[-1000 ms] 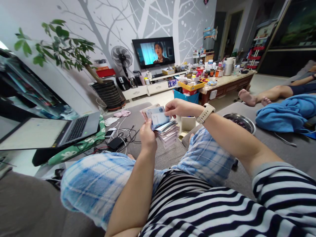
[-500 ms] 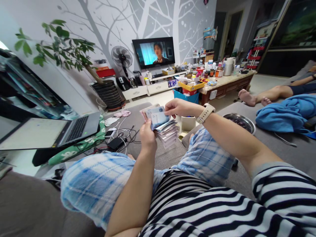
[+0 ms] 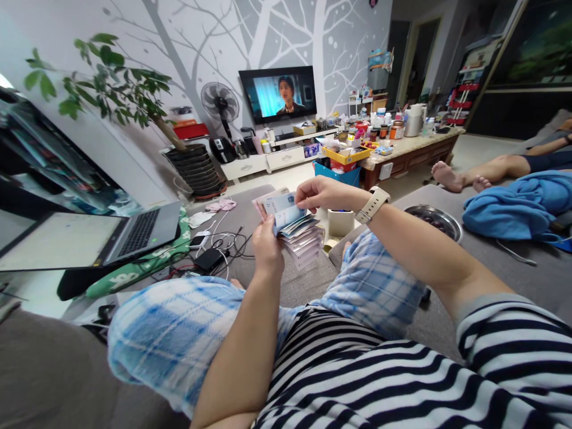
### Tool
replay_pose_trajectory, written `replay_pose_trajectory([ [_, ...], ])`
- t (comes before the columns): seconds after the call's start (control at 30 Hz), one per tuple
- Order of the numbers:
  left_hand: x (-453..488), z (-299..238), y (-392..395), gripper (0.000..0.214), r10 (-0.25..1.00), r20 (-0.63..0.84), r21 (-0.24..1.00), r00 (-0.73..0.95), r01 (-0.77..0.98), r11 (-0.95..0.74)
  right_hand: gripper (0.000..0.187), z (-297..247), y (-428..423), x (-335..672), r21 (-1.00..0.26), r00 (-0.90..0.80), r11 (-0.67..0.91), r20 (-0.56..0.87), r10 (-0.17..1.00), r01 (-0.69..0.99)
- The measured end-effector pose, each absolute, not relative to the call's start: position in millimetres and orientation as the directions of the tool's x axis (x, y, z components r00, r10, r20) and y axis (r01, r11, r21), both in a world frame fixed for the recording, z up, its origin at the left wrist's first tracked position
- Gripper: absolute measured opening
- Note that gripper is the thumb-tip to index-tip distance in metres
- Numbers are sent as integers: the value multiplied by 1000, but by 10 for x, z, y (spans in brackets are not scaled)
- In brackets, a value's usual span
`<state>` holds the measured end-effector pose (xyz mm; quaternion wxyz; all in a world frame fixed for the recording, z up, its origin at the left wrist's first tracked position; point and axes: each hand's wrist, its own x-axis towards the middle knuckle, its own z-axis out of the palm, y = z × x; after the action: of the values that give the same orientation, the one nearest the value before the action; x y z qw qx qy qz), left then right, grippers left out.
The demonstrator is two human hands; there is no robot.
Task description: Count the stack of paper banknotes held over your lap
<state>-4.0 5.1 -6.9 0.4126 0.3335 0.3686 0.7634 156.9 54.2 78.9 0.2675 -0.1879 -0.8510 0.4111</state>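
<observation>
Between left hand (image 3: 268,245) and right hand (image 3: 316,193): wad of paper notes (image 3: 302,243), lifted above the grey sofa (image 3: 304,283). Left grip clamps the wad at its near left side, thumb on top. Right grip pinches the right edge of the top note (image 3: 282,210), thumb against bent fingers.

Top note pale blue and white, darker blue patch near the pinched corner, small blue marks. Pinkish paper sticks out past it, upper left of the left grip. Below the right grip the rest fans out loosely: bluish-green edges uppermost, then many pale pinkish-white layers, sloping down and uneven.

Hidden: left fingers under the wad; right grip's outer fingers folded, hard to separate. Print too small to read, layers too tight to count. White box (image 3: 340,223) just beyond the right grip, partly covered by hand and wrist. Metal bowl (image 3: 456,227) right of the right grip, left part behind forearm, contents dark, unclear. Laptop (image 3: 140,229) well left of the left grip, screen cut off by picture edge. Far beyond the right grip, worktop (image 3: 417,154) crowded with jars, small ones unclear. Another person's legs (image 3: 498,169) far right, cut off.
</observation>
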Motion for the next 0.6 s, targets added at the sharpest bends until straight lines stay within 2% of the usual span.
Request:
replay_pose_trajectory([
  [0.2,-39,-71,49,23,852,203,837,-482,-366,-407,7,819,495,1576,-818,-795,563,263,546,117],
  [0.37,-52,-97,86,26,873,215,810,-437,-420,-410,15,817,475,1577,-825,-827,542,188,530,160],
  [0.5,-50,-94,83,26,876,226,804,-426,-427,-415,15,794,496,1576,-772,-814,585,162,558,247],
  [0.6,-38,-74,52,28,892,223,807,-393,-439,-395,18,775,531,1581,-710,-757,605,158,634,359],
])
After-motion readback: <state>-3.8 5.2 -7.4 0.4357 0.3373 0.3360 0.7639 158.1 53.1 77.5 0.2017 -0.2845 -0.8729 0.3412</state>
